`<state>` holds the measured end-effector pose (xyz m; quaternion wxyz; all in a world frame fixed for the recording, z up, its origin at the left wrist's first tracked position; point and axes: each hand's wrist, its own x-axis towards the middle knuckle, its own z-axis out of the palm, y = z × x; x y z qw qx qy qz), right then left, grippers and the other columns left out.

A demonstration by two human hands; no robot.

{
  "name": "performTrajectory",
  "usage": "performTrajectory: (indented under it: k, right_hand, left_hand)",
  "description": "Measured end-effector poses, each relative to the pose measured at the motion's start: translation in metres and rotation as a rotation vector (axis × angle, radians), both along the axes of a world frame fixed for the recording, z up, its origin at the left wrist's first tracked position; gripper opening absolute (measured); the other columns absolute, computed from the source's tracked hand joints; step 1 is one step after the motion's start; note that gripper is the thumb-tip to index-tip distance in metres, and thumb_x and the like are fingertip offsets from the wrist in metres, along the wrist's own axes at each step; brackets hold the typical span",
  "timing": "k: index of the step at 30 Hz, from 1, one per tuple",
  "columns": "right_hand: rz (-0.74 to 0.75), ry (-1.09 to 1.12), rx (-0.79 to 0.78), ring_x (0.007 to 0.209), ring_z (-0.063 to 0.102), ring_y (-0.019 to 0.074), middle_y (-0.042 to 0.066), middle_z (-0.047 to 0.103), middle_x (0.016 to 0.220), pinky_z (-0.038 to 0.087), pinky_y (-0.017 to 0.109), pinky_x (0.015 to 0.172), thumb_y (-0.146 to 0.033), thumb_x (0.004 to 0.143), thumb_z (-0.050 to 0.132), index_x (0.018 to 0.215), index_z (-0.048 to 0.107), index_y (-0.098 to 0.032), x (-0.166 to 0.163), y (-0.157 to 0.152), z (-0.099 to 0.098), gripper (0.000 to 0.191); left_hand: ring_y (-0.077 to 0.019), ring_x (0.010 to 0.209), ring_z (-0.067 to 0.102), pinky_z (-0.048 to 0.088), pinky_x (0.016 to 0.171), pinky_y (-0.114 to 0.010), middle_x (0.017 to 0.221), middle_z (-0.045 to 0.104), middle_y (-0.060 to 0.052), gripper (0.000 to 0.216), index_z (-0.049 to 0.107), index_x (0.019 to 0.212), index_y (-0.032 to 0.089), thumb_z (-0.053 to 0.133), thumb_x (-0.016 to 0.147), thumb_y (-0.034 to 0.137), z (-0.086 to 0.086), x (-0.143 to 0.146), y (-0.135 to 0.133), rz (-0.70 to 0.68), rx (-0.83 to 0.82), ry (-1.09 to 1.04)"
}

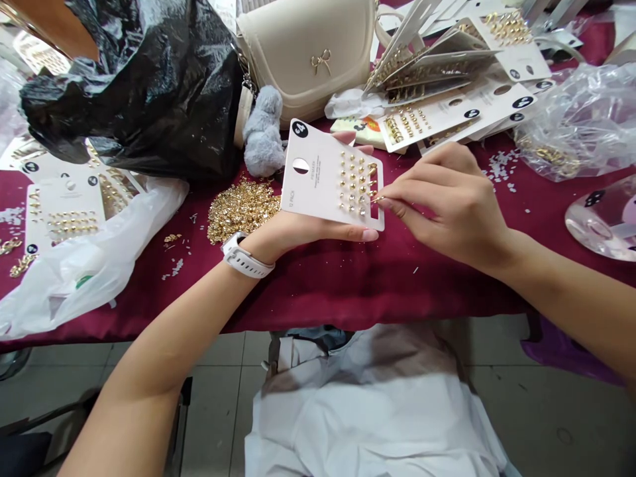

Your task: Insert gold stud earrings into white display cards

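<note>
One white earring card (315, 182), bearing rows of gold studs, is held tilted over the maroon-covered worktop (318, 291), the left hand (311, 229) gripping it. Right hand (450, 199): grip pinched on a small gold piece (378, 199) at the card's edge. One heap of gold pieces (241, 211) lies beside the left wrist.

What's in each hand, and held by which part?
Left hand: earring card, by its lower edge and back. Right hand: a small gold earring, pinched; which part is too small to tell.
</note>
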<state>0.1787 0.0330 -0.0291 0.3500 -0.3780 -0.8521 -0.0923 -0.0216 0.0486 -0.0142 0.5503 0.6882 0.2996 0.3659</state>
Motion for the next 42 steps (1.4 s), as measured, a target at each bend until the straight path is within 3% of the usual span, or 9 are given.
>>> performTrajectory:
  k: [9,17,21,27,34,42]
  right_hand:
    - [0.028,-0.069,0.159,0.079,0.06,0.0204,0.002,0.072,0.078,0.05,0.035,0.076,-0.026,0.093,0.051,0.083,0.073,-0.02,0.001,-0.002,0.004,0.025]
    - [-0.015,-0.092,-0.006,0.086,0.062,0.0222,0.001,0.071,0.082,0.047,0.039,0.08,-0.03,0.094,0.046,0.083,0.071,-0.025,0.001,-0.001,0.003,0.028]
    - [0.045,-0.057,-0.064,0.09,0.061,0.0233,0.001,0.069,0.083,0.045,0.043,0.084,-0.029,0.093,0.047,0.084,0.069,-0.026,0.004,0.002,-0.001,0.024]
    - [0.07,-0.171,-0.017,0.088,0.061,0.0207,0.002,0.069,0.081,0.045,0.04,0.083,-0.026,0.092,0.047,0.085,0.069,-0.026,0.006,0.004,-0.003,0.022]
    - [0.102,-0.229,0.119,0.08,0.058,0.0163,-0.001,0.069,0.078,0.044,0.035,0.079,-0.025,0.093,0.047,0.086,0.067,-0.026,0.004,0.002,-0.004,0.021]
    - [0.048,-0.063,-0.036,0.08,0.059,0.0184,0.0,0.071,0.082,0.044,0.038,0.079,-0.038,0.092,0.052,0.084,0.068,-0.027,0.006,0.006,-0.007,0.021]
  left_hand:
    - [-0.023,0.135,0.04,0.035,0.114,-0.034,0.145,0.039,-0.015,0.096,0.028,0.134,0.018,0.081,0.054,0.015,0.001,0.001,0.0,0.004,0.022,0.019]
    - [-0.0284,0.135,0.04,0.036,0.113,-0.042,0.149,0.033,-0.013,0.107,0.02,0.144,0.025,0.08,0.056,0.019,-0.004,0.002,0.001,-0.009,-0.019,0.035]
    - [-0.0303,0.135,0.04,0.031,0.117,-0.042,0.141,0.045,-0.014,0.104,0.03,0.143,0.018,0.085,0.056,0.027,-0.01,0.002,0.004,-0.026,-0.066,0.098]
    - [-0.0303,0.133,0.042,0.03,0.116,-0.044,0.139,0.046,-0.016,0.112,0.027,0.145,0.017,0.088,0.051,0.029,-0.014,0.004,0.005,-0.01,-0.039,0.075]
    - [-0.0289,0.132,0.044,0.028,0.117,-0.044,0.139,0.047,-0.014,0.104,0.034,0.141,0.017,0.087,0.053,0.031,-0.012,0.005,0.005,-0.066,-0.035,0.128]
    - [-0.0293,0.131,0.044,0.029,0.117,-0.046,0.133,0.053,-0.01,0.079,0.05,0.127,0.015,0.083,0.058,0.034,-0.01,0.001,-0.001,-0.056,-0.113,0.16]
